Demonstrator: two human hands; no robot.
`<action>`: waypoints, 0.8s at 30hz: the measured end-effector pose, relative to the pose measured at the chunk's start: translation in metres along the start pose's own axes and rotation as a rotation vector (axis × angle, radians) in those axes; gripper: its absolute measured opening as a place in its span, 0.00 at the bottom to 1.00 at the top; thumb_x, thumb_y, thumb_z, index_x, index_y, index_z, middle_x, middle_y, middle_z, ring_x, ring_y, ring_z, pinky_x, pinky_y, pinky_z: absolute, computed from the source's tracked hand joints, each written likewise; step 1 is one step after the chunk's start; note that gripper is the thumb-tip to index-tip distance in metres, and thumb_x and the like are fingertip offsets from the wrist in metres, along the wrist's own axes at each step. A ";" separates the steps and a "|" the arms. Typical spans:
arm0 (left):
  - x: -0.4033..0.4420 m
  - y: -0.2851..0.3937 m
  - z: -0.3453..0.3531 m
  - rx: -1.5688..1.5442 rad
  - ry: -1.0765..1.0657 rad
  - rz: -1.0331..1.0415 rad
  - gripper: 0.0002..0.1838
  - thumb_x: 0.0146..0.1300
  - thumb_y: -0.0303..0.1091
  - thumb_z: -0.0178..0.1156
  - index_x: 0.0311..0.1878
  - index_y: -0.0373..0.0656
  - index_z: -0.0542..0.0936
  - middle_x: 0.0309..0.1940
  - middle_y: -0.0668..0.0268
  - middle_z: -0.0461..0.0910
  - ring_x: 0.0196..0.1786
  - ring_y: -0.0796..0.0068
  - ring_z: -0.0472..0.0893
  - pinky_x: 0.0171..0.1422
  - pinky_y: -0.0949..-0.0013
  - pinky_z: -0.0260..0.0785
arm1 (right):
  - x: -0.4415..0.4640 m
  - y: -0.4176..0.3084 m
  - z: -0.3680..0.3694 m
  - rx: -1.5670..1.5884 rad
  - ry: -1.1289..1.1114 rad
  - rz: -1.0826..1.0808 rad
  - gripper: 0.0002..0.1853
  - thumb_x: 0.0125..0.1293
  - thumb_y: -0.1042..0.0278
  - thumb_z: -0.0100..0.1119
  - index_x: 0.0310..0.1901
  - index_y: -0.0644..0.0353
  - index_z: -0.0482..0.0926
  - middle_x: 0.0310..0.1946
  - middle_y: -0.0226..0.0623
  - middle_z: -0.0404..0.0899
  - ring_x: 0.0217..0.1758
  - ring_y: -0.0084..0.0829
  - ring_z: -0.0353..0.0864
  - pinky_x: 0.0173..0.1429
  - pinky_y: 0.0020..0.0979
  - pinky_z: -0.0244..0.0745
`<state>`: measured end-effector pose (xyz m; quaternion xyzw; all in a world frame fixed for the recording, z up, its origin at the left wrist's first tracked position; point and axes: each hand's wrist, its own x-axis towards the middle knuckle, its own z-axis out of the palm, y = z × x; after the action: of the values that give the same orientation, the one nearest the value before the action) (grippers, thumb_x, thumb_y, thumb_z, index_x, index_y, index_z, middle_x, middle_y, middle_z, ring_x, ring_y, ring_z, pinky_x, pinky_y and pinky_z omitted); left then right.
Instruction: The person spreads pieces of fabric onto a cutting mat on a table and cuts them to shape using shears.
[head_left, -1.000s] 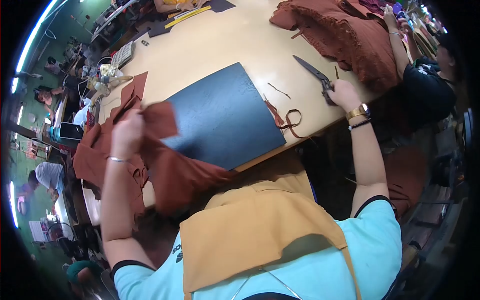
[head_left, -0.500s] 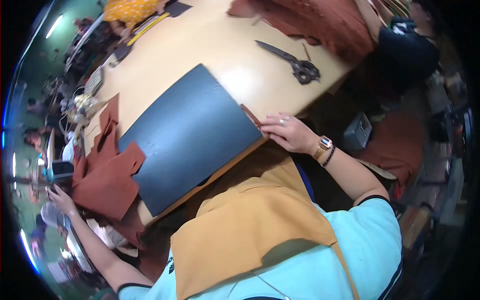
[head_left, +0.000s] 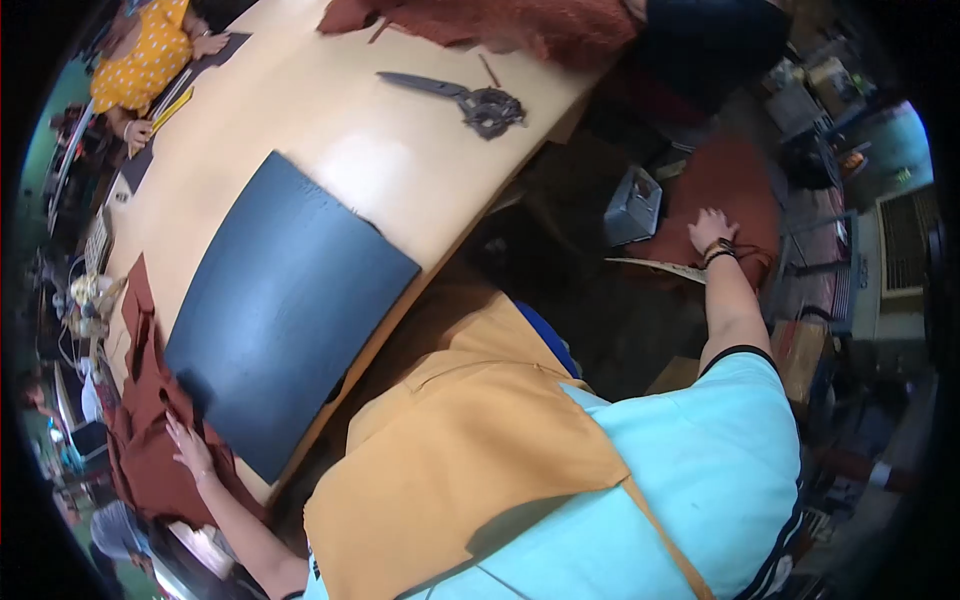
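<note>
My left hand (head_left: 190, 450) lies with fingers stretched out on a crumpled reddish-brown leather piece (head_left: 150, 440), which hangs over the table's left end. Beside it is a dark blue-grey cutting mat (head_left: 290, 300) with a worn edge. Off the table to the right, my right hand (head_left: 711, 232) rests on a pile of reddish-brown leather (head_left: 735, 190), its fingers apart; nothing shows in them. Large dark shears (head_left: 455, 95) lie on the far part of the table.
A grey metal box (head_left: 633, 207) stands by the leather pile. More brown leather (head_left: 480, 25) covers the table's far edge, near a person in dark clothing (head_left: 710, 45). Another person in a yellow dotted top (head_left: 145, 60) works at far left near a yellow ruler (head_left: 172, 108).
My right hand has left the mat's corner, where a brown strip lay by its fingers, and reached right onto the leather pile. My left hand has moved inward onto the leather. The view has shifted right.
</note>
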<state>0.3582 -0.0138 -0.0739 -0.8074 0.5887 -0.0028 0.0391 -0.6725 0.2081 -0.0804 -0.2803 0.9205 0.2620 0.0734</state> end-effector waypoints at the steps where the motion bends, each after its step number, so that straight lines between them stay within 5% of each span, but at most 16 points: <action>1: 0.012 -0.013 0.002 0.083 -0.105 -0.063 0.31 0.75 0.45 0.38 0.78 0.55 0.49 0.79 0.66 0.46 0.81 0.59 0.43 0.70 0.22 0.32 | 0.000 0.003 -0.006 -0.013 -0.084 0.073 0.30 0.66 0.49 0.55 0.68 0.50 0.66 0.71 0.38 0.63 0.75 0.39 0.60 0.71 0.65 0.52; 4: 0.003 0.051 -0.045 0.009 -0.150 -0.241 0.34 0.73 0.46 0.42 0.78 0.54 0.47 0.79 0.61 0.46 0.80 0.58 0.44 0.70 0.23 0.34 | 0.018 0.011 0.004 0.001 -0.098 0.097 0.20 0.60 0.58 0.64 0.54 0.52 0.80 0.57 0.41 0.79 0.65 0.43 0.74 0.66 0.54 0.66; 8: -0.044 0.139 -0.082 -0.190 0.120 0.063 0.34 0.72 0.48 0.48 0.77 0.56 0.52 0.78 0.60 0.49 0.80 0.57 0.46 0.72 0.27 0.34 | 0.022 0.024 0.011 0.097 0.119 0.038 0.15 0.67 0.64 0.46 0.49 0.54 0.81 0.57 0.46 0.77 0.60 0.48 0.77 0.60 0.54 0.73; 10: -0.065 0.178 -0.086 -0.349 0.161 0.239 0.33 0.71 0.50 0.50 0.77 0.55 0.55 0.78 0.60 0.49 0.80 0.58 0.46 0.73 0.29 0.33 | 0.064 0.043 0.032 0.472 0.341 0.056 0.16 0.66 0.62 0.46 0.48 0.58 0.79 0.49 0.50 0.80 0.57 0.54 0.77 0.58 0.50 0.73; 12: -0.087 0.214 -0.083 -0.339 0.118 0.290 0.33 0.71 0.52 0.50 0.76 0.55 0.58 0.78 0.60 0.50 0.80 0.58 0.46 0.74 0.31 0.33 | 0.099 0.042 0.037 0.995 0.829 0.139 0.19 0.67 0.59 0.50 0.46 0.69 0.77 0.43 0.57 0.82 0.48 0.53 0.81 0.54 0.46 0.74; 15: -0.116 0.257 -0.069 -0.270 0.069 0.321 0.34 0.70 0.54 0.50 0.75 0.55 0.59 0.77 0.57 0.51 0.79 0.54 0.48 0.73 0.29 0.36 | 0.065 0.017 -0.049 1.533 0.928 0.454 0.23 0.70 0.58 0.45 0.45 0.75 0.78 0.44 0.57 0.81 0.44 0.48 0.80 0.54 0.43 0.72; 18: -0.118 0.266 -0.069 -0.227 0.076 0.360 0.34 0.69 0.57 0.50 0.74 0.54 0.61 0.76 0.56 0.52 0.79 0.52 0.49 0.72 0.27 0.38 | 0.065 -0.024 -0.106 1.852 1.366 0.528 0.23 0.69 0.59 0.44 0.44 0.76 0.78 0.46 0.53 0.81 0.42 0.43 0.79 0.53 0.42 0.72; 21: -0.118 0.265 -0.068 -0.245 0.081 0.356 0.33 0.69 0.57 0.49 0.73 0.54 0.62 0.76 0.56 0.53 0.78 0.53 0.50 0.73 0.28 0.38 | 0.037 -0.082 -0.177 1.932 1.414 0.181 0.22 0.68 0.60 0.44 0.44 0.77 0.78 0.45 0.48 0.80 0.43 0.39 0.78 0.54 0.40 0.72; 24: -0.117 0.262 -0.063 -0.259 0.108 0.370 0.32 0.70 0.57 0.49 0.73 0.54 0.63 0.76 0.56 0.54 0.78 0.53 0.51 0.73 0.29 0.39 | -0.070 -0.211 -0.270 2.450 1.144 -0.158 0.21 0.67 0.55 0.48 0.45 0.68 0.80 0.43 0.43 0.80 0.41 0.34 0.74 0.51 0.35 0.71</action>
<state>0.0705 0.0142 -0.0234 -0.6828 0.7233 0.0367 -0.0968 -0.4939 -0.0490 0.0767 -0.1557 0.4437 -0.8767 -0.1013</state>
